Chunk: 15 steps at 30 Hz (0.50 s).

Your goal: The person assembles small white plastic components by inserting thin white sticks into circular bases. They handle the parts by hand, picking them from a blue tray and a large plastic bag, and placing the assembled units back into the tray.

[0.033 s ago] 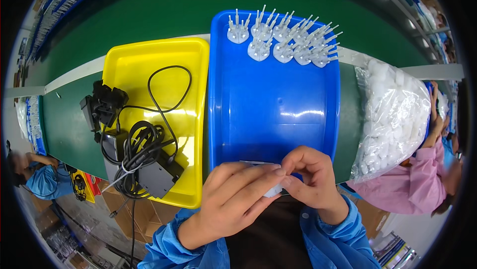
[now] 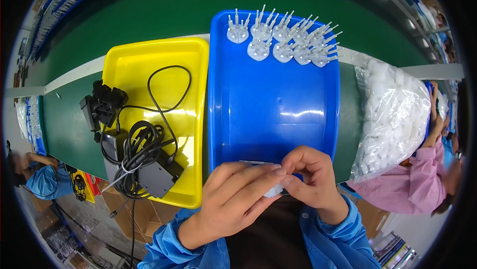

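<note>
My left hand (image 2: 233,194) is closed around a small white plastic piece (image 2: 274,190) at the near edge of the blue tray (image 2: 273,120). Its fingers and palm cover most of that piece, so the shape cannot be made out. Close against the left fingertips, my right hand (image 2: 313,179) has thumb and forefinger pinched together; whatever lies between them is hidden. Toward the far side of the same tray stand several whitish plastic parts (image 2: 283,50), each with a rounded base and thin upright prongs.
A yellow tray (image 2: 191,85) lies to the left, holding black cables (image 2: 141,157) and dark boxy devices (image 2: 158,177). At right is a clear bag (image 2: 390,120) full of white pieces. People sit at both sides, one in a pink sleeve (image 2: 405,184). Green worktop (image 2: 164,10) stretches beyond.
</note>
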### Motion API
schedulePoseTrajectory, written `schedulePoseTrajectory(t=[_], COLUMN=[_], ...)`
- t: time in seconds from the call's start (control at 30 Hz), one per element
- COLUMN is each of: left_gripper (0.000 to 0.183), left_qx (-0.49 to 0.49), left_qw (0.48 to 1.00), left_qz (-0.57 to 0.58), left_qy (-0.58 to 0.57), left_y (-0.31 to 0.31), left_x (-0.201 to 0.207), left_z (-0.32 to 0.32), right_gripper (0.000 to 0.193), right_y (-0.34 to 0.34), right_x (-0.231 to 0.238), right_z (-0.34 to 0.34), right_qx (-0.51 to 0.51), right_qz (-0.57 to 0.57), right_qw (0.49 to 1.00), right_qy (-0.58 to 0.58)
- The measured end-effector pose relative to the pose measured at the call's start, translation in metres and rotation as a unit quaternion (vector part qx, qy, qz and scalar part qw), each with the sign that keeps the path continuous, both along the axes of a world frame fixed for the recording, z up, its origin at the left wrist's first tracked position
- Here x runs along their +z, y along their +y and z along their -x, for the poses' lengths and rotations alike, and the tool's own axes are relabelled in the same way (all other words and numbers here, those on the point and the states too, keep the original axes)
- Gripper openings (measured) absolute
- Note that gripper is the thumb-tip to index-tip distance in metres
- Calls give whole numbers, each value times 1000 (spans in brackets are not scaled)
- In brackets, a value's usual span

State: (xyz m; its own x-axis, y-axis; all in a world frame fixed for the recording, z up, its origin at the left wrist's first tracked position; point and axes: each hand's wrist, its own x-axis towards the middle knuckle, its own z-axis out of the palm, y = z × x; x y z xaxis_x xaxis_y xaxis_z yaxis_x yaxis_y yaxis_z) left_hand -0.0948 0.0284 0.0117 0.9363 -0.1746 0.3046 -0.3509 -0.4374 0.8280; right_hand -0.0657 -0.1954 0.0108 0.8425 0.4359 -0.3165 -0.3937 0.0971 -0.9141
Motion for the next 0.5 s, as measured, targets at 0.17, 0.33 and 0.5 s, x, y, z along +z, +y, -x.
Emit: schedulePoseTrajectory(t=[0.17,0.33,0.5], left_gripper=[36,36,33], left_qx=[1,157,107], left_qw=[999,981,981], left_qz=[49,84,96], left_qy=[-3,82,133], left_y=[46,68,57], left_x=[11,12,12], left_z=[22,37,23], right_gripper=[6,15,19], right_y=[-14,8,47], right_x=[1,-5,1], right_z=[2,-9,-12], right_qx=[-20,77,181], right_qz=[177,351,508], right_qw=[978,827,684], right_qy=[-107,-433,-491])
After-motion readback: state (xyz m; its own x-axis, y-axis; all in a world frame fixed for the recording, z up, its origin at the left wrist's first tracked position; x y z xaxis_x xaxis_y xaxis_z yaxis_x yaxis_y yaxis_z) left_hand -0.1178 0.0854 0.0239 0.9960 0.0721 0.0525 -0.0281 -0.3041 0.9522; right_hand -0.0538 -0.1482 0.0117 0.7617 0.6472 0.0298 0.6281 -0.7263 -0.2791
